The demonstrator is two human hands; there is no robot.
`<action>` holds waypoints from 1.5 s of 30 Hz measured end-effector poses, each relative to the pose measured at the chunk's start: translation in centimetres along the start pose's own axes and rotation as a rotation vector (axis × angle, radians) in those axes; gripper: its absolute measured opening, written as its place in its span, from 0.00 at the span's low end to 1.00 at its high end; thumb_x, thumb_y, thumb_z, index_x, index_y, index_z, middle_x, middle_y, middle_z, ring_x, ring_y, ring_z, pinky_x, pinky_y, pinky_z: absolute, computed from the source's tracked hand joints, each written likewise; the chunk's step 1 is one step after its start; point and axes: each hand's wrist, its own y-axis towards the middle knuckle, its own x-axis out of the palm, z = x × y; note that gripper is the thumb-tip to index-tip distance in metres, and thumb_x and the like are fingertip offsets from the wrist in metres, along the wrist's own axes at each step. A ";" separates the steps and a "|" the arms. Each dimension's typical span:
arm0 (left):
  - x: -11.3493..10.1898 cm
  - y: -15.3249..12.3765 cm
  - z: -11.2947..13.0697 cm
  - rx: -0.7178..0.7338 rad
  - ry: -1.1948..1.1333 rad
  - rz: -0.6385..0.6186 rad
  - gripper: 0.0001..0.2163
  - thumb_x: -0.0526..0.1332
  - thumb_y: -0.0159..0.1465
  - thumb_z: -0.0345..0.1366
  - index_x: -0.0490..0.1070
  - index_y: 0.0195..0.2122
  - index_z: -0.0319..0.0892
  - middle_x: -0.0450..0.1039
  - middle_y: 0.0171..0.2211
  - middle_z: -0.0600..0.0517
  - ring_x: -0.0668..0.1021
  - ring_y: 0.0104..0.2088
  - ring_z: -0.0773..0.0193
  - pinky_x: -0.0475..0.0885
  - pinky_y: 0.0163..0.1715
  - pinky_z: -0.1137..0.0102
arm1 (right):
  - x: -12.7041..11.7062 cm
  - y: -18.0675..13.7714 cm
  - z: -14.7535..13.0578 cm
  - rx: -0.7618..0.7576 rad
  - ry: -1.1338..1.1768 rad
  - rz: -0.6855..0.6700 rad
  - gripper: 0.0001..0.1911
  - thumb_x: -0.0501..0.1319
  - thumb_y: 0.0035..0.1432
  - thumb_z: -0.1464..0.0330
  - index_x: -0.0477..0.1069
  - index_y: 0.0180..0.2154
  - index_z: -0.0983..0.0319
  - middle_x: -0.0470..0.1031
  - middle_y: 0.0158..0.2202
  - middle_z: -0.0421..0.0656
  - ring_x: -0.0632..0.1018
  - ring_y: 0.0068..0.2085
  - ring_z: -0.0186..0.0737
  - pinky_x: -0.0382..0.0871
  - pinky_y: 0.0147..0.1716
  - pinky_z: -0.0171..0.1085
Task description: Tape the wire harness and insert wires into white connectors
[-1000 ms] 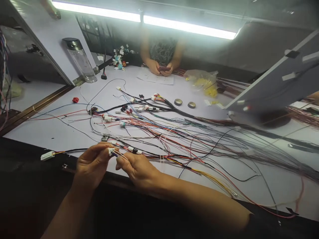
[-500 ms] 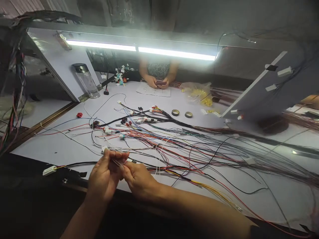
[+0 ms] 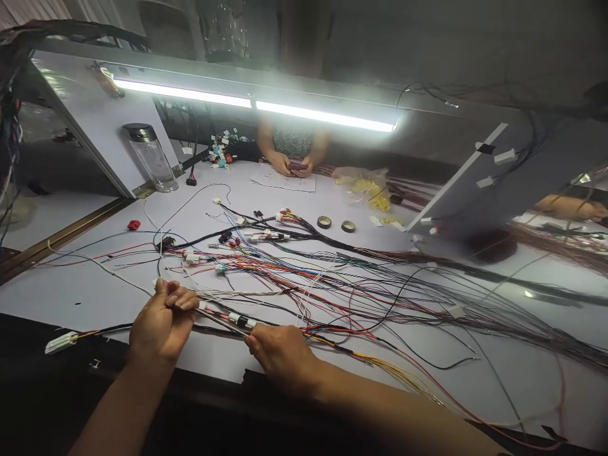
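Note:
Closed fingers of my left hand (image 3: 164,316) grip one end of some thin wires (image 3: 222,322), with a bit of white showing at the fingertips. The wires run taut, slanting down to my right hand (image 3: 285,354), which is closed around their other part. Just behind them lies a white connector (image 3: 235,317) with black tape on a dark cable. A white multi-pin connector (image 3: 61,342) rests at the table's front left edge. Beyond my hands spread many loose red, black and blue wires (image 3: 304,278).
A glass bottle (image 3: 156,161) stands back left. Two tape rolls (image 3: 324,222) lie mid-table, with a bag of yellow parts (image 3: 370,187) behind. Across the table, a person's hands (image 3: 292,166) hold a phone. A lamp (image 3: 323,115) hangs overhead. Another person's arm (image 3: 570,206) shows at right.
My hands have moved apart: the left went left, the right slid right along the wires. More wire now shows stretched between them. The view has shifted slightly.

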 end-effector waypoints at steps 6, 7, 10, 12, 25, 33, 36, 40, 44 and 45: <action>-0.7 1.1 1.0 0.015 -0.072 0.025 0.16 0.44 0.71 0.32 0.59 0.26 0.39 0.54 0.14 0.59 0.61 0.14 0.77 0.61 0.15 0.83 | -1.3 -0.6 1.3 0.032 -0.178 -0.041 0.16 0.49 0.68 0.61 0.71 0.36 0.60 0.79 0.33 0.43 0.76 0.28 0.36 0.52 0.24 0.33; -0.9 1.2 0.8 0.009 -0.080 0.021 0.16 0.44 0.71 0.33 0.60 0.26 0.39 0.54 0.15 0.59 0.62 0.14 0.77 0.61 0.15 0.82 | -1.7 -0.7 1.6 0.012 -0.146 -0.049 0.15 0.50 0.68 0.62 0.72 0.35 0.60 0.79 0.32 0.43 0.76 0.28 0.35 0.55 0.24 0.32; -1.2 1.5 -0.1 0.014 -0.114 0.004 0.15 0.45 0.71 0.33 0.61 0.27 0.38 0.54 0.15 0.59 0.62 0.15 0.77 0.61 0.15 0.82 | -3.7 -0.6 2.3 -0.122 0.051 -0.042 0.12 0.53 0.67 0.64 0.74 0.38 0.59 0.79 0.34 0.41 0.77 0.33 0.33 0.62 0.31 0.30; -1.3 2.0 -0.5 0.031 -0.133 -0.020 0.15 0.45 0.71 0.33 0.62 0.28 0.37 0.54 0.15 0.59 0.62 0.15 0.77 0.60 0.15 0.82 | -5.4 0.3 2.9 -0.194 0.171 0.029 0.12 0.54 0.66 0.64 0.75 0.41 0.60 0.79 0.37 0.41 0.77 0.37 0.33 0.65 0.36 0.29; -1.3 3.4 -1.1 0.073 -0.034 -0.105 0.10 0.49 0.69 0.26 0.69 0.40 0.32 0.55 0.17 0.59 0.62 0.17 0.76 0.62 0.15 0.83 | -6.3 15.6 8.9 0.025 -0.314 0.295 0.11 0.59 0.64 0.65 0.74 0.47 0.56 0.74 0.46 0.42 0.71 0.47 0.40 0.61 0.43 0.37; -0.9 3.3 -1.2 0.044 0.055 -0.078 0.10 0.50 0.67 0.24 0.70 0.40 0.30 0.52 0.19 0.59 0.61 0.16 0.76 0.61 0.13 0.82 | -5.7 18.7 10.2 0.004 -0.475 0.319 0.07 0.60 0.63 0.64 0.75 0.40 0.59 0.74 0.45 0.44 0.68 0.47 0.43 0.52 0.45 0.42; -0.9 3.4 -1.2 0.030 0.050 -0.053 0.10 0.50 0.67 0.24 0.71 0.39 0.31 0.52 0.19 0.59 0.61 0.17 0.76 0.62 0.14 0.82 | -5.9 18.6 10.7 -0.048 -0.444 0.345 0.07 0.61 0.63 0.64 0.74 0.38 0.60 0.76 0.41 0.42 0.68 0.45 0.41 0.49 0.46 0.42; -0.9 3.6 -1.2 0.028 0.070 -0.049 0.10 0.49 0.67 0.24 0.71 0.39 0.32 0.53 0.20 0.58 0.62 0.18 0.76 0.63 0.15 0.82 | -6.2 18.1 11.3 -0.105 -0.302 0.387 0.07 0.60 0.64 0.63 0.74 0.39 0.59 0.79 0.39 0.39 0.70 0.43 0.37 0.47 0.48 0.41; -0.8 3.8 -1.2 0.024 0.080 -0.052 0.10 0.49 0.67 0.24 0.71 0.40 0.32 0.53 0.20 0.58 0.62 0.18 0.76 0.64 0.15 0.82 | -6.2 18.1 12.0 -0.162 -0.171 0.393 0.09 0.59 0.65 0.62 0.75 0.42 0.56 0.80 0.40 0.38 0.71 0.43 0.37 0.45 0.49 0.41; -0.8 3.8 -1.2 0.021 0.079 -0.057 0.10 0.50 0.67 0.24 0.71 0.40 0.32 0.53 0.20 0.58 0.62 0.18 0.76 0.64 0.16 0.82 | -6.1 18.2 12.2 -0.168 -0.154 0.373 0.09 0.59 0.65 0.62 0.76 0.42 0.56 0.80 0.40 0.37 0.71 0.43 0.37 0.46 0.48 0.41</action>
